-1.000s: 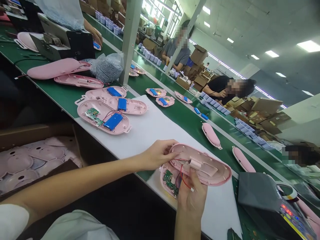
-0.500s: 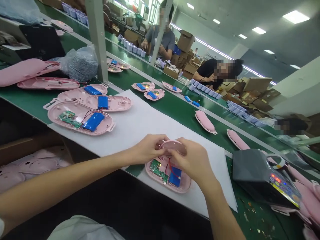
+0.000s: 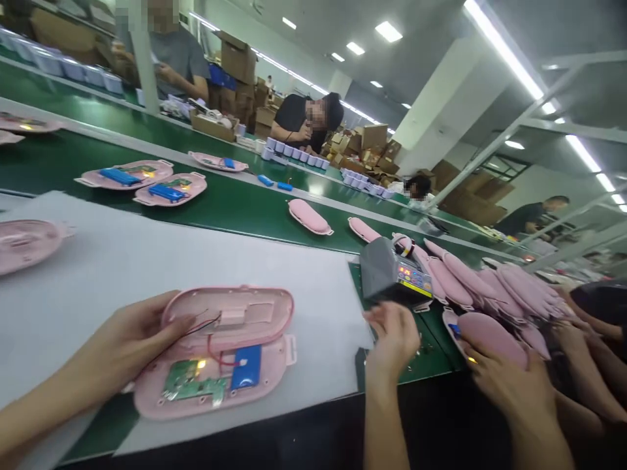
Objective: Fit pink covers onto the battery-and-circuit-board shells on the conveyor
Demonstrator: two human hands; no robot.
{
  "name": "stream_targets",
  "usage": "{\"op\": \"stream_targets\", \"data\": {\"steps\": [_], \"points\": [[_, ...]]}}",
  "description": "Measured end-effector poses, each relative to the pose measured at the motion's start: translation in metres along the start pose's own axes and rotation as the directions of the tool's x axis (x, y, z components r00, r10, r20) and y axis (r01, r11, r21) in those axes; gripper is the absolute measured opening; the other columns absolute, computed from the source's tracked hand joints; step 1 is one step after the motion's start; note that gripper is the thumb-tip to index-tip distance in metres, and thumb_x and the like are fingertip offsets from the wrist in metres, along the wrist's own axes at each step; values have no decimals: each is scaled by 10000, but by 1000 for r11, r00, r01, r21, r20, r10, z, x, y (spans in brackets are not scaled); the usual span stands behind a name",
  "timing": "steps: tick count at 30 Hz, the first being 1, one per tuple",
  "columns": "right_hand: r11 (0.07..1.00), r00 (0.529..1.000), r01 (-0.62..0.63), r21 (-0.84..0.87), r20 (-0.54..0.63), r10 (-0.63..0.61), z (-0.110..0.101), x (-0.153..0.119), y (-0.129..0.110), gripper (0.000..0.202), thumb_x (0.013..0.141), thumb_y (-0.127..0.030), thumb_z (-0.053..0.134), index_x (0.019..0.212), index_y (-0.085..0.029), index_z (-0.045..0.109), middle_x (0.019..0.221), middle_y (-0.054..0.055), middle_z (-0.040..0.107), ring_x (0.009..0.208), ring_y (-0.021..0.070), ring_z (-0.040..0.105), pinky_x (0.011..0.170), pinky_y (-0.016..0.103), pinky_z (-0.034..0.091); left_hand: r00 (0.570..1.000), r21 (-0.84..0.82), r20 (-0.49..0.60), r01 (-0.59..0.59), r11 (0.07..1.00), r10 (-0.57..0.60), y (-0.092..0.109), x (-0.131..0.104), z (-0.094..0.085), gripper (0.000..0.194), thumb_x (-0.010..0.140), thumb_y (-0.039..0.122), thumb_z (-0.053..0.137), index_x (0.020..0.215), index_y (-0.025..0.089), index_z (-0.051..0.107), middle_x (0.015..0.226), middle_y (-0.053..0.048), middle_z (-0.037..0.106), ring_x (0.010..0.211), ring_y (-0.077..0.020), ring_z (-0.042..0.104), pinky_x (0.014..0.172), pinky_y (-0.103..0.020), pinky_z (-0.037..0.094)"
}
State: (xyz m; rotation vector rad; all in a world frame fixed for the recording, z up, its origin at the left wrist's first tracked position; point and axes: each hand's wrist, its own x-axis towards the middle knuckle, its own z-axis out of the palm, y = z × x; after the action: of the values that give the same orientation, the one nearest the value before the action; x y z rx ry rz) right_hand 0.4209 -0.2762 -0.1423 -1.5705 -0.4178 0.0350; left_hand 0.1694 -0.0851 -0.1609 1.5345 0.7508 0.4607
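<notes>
We log the green desk [image 3: 255, 219] across the frame, with the white sheet [image 3: 318, 281] on it. The grey box [image 3: 379, 271] sits right of centre, display lit. Lower shell [image 3: 272, 373]: bottom centre-left, open side up. Upper shell [image 3: 247, 334]: above and partly over it, hollow face towards us, long axis running left to right. Our left hand [image 3: 142, 336] grips its left end, thumb inside the rim. Our right hand [image 3: 392, 333] is well apart, beyond the shells' right ends, fingers curled; we cannot tell whether they pinch anything. Hence the left hand is nearer, the right ends facing the right hand. In the lower shell: green board [image 3: 183, 382] at left, blue pack [image 3: 246, 367] at right. Smallest: the red wire [image 3: 210, 349], between the shells.
</notes>
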Motion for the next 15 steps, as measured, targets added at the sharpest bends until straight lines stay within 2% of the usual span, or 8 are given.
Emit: {"op": "stream_targets", "data": {"steps": [1, 3, 5, 7, 9, 12, 15], "points": [[997, 992, -73, 36, -97, 76, -22, 9, 12, 324, 761, -532, 627, 851, -222, 604, 817, 57, 639, 812, 220, 659, 703, 359, 572, 999, -6, -29, 31, 999, -31, -2, -1, 1, 449, 740, 601, 688, 1041, 267, 681, 844, -14, 774, 786, -307, 726, 662, -372, 637], [988, 972, -142, 65, -179, 152, -55, 28, 32, 401, 763, -602, 580, 851, -210, 577, 810, 67, 629, 772, 221, 667, 659, 365, 587, 996, 5, -66, 68, 998, -67, -9, 0, 0, 404, 725, 614, 692, 984, 305, 698, 764, 3, 768, 727, -307, 733, 653, -379, 655], [972, 948, -197, 125, -228, 222, -70, 44, 45, 497, 746, -665, 557, 869, -184, 569, 842, 80, 638, 757, 218, 675, 658, 375, 602, 996, 16, -67, 63, 998, -62, -20, 4, -3, 357, 716, 618, 697, 947, 345, 706, 725, 9, 762, 695, -303, 737, 628, -362, 666], [957, 934, -217, 194, -242, 261, -73, 56, 53, 563, 716, -684, 591, 914, -157, 573, 891, 90, 653, 780, 218, 684, 666, 373, 609, 998, 12, -45, 34, 999, -33, -29, 9, -7, 337, 712, 620, 701, 948, 379, 707, 747, 6, 767, 679, -295, 739, 582, -335, 665], [949, 933, -202, 242, -248, 262, -69, 64, 58, 564, 673, -638, 674, 937, -149, 573, 917, 85, 664, 811, 215, 689, 678, 354, 609, 1000, 11, -30, 2, 1000, -2, -31, 10, -9, 336, 717, 619, 701, 962, 389, 707, 778, 4, 773, 684, -285, 738, 574, -322, 661], [945, 927, -179, 273, -274, 255, -65, 73, 62, 509, 605, -522, 765, 892, -154, 561, 875, 70, 670, 782, 205, 686, 678, 344, 605, 998, 44, -58, 27, 999, -24, -21, 6, -5, 333, 757, 595, 682, 976, 345, 707, 782, 15, 771, 724, -274, 731, 664, -353, 655], [938, 918, -186, 294, -287, 273, -70, 77, 65, 449, 551, -430, 789, 821, -164, 549, 812, 48, 662, 715, 193, 672, 648, 353, 600, 996, 37, -76, 55, 998, -52, -6, 0, 1, 364, 785, 564, 672, 1018, 287, 699, 845, 20, 774, 787, -278, 719, 700, -372, 631]]}}
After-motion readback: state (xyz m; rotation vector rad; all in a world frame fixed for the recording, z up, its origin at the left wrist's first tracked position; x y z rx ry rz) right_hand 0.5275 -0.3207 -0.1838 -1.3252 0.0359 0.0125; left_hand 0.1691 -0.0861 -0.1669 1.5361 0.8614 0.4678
